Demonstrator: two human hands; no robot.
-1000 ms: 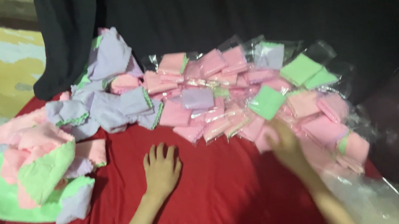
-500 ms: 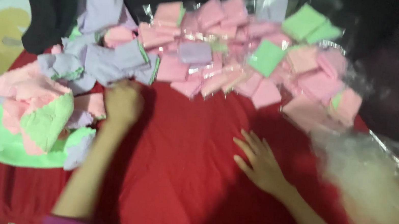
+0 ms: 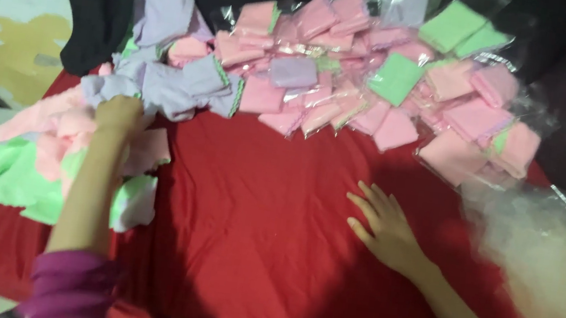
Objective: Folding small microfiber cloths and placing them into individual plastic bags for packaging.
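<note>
The left hand point(image 3: 119, 114) curls into the loose heap of lilac, pink and green cloths point(image 3: 80, 147); what its fingers pinch is hidden. The right hand point(image 3: 385, 223) lies spread flat on the red tablecloth point(image 3: 251, 235), near a pile of clear-bagged pink cloths point(image 3: 381, 77).

left hand point(image 3: 118, 114) reaches forward, fingers curled; right hand point(image 3: 385, 223) lies flat, fingers spread
</note>
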